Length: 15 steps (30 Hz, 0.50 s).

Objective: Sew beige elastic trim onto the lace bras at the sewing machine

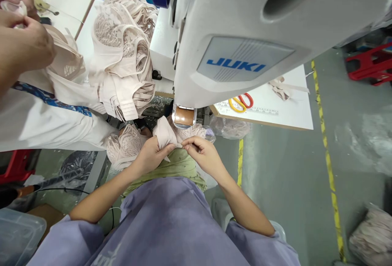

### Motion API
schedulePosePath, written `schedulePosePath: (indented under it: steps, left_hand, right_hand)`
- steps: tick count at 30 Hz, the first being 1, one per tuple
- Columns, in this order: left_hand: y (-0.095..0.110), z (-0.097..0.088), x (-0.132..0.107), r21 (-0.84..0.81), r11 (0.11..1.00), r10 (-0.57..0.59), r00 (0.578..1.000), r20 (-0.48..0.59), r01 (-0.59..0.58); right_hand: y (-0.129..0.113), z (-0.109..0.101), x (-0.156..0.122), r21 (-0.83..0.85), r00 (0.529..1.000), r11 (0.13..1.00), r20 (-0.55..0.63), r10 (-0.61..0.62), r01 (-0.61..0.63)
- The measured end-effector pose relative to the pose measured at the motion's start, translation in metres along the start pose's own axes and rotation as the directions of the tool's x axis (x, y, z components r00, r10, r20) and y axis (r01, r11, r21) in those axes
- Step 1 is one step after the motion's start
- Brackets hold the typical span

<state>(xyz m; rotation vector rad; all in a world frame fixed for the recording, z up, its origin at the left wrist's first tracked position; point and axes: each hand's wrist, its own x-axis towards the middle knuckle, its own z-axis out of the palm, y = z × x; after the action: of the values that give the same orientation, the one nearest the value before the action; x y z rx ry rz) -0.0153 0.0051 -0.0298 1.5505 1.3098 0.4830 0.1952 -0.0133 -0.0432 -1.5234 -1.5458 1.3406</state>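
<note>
Just in front of my lap, a beige bra (165, 132) with lace parts is held between both hands. My left hand (152, 154) pinches its smooth fabric between thumb and fingers. On the other side, my right hand (203, 154) pinches a narrow edge of the same bra, with the fingertips close to my left thumb. Directly above the fabric is the front end of a white sewing machine (196, 66) marked JUKI, which hides part of the needle area. More beige lace fabric (125, 145) hangs left of my left hand.
A tall pile of beige bras (122, 54) lies left of the machine. Scissors (241, 103) with red and yellow handles rest on the white tabletop (294, 111), near some straps (280, 89). A co-worker's hands (27, 33) hold fabric at the far left. Red stools (372, 64) stand right.
</note>
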Motion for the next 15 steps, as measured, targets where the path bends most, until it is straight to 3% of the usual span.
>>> schedulePosePath:
  steps: [4,8,11,15]
  left_hand:
    - [0.005,-0.004,0.001,0.043,0.997,0.060,0.996,0.063,-0.062]
    - [0.012,-0.004,0.000,0.124,0.986,0.098,0.987,0.128,-0.114]
    - [0.013,-0.002,0.000,0.174,0.974,0.125,0.985,0.122,-0.145]
    - [0.014,-0.003,0.002,0.117,0.983,0.128,0.984,0.125,-0.142]
  right_hand:
    - [0.000,0.000,-0.007,-0.053,1.000,0.999,-0.011,-0.003,0.003]
    - [-0.009,-0.001,-0.009,-0.131,0.997,0.990,0.052,-0.049,0.055]
    - [-0.017,-0.004,-0.008,-0.129,0.993,0.987,0.090,-0.079,0.090]
    - [-0.019,-0.008,-0.006,-0.096,0.989,0.991,0.123,-0.083,0.096]
